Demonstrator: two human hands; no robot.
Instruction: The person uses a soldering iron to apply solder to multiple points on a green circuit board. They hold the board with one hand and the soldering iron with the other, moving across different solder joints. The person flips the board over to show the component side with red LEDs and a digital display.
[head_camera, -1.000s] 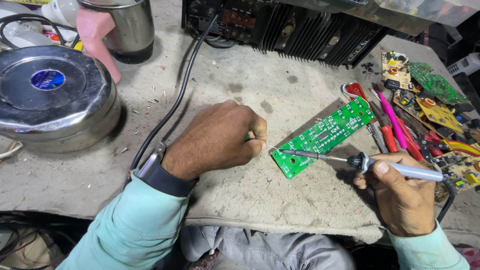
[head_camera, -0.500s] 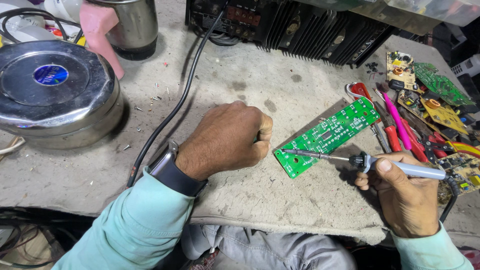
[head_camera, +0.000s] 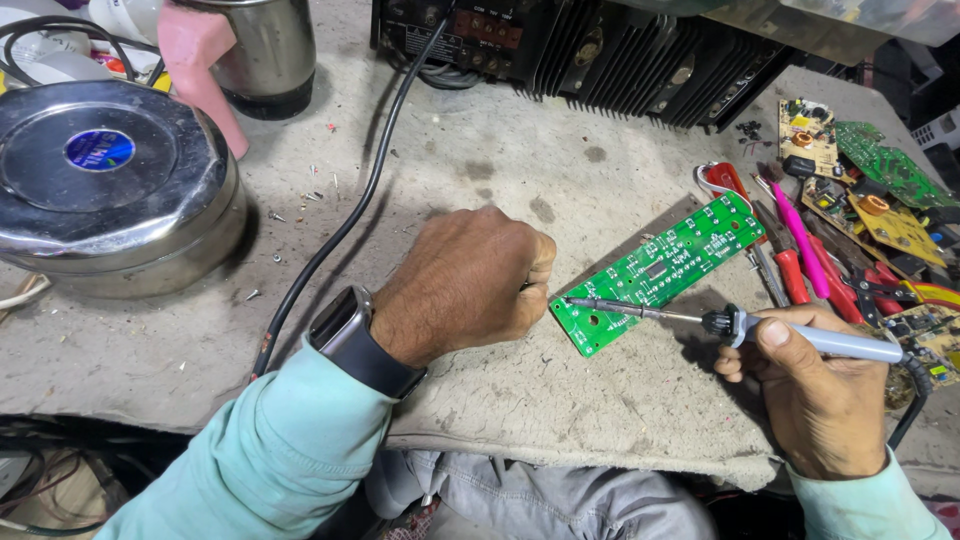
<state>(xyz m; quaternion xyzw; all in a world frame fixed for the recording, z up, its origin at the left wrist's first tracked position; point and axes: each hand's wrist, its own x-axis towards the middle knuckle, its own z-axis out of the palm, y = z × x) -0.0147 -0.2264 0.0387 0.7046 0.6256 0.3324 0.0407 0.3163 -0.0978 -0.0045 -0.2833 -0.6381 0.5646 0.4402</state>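
A long green circuit board (head_camera: 665, 268) lies at a slant on the worn grey bench top (head_camera: 480, 180). My right hand (head_camera: 815, 400) grips a grey-handled soldering iron (head_camera: 820, 340). Its thin metal tip rests on the board's near left end. My left hand (head_camera: 465, 285), with a dark watch (head_camera: 350, 335) at the wrist, is curled in a fist beside that same end, thumb and fingers pinched together. Whatever it pinches is hidden.
A round steel container (head_camera: 110, 190) stands at the left, with a steel jug (head_camera: 265, 50) with a pink handle behind it. A black finned amplifier (head_camera: 600, 50) sits at the back, its black cable (head_camera: 340, 230) crossing the bench. Red and pink tools (head_camera: 800, 250) and several loose circuit boards (head_camera: 880, 190) lie at the right.
My left fist has crept slightly right, closer to the board's end. The soldering iron stays on the same spot.
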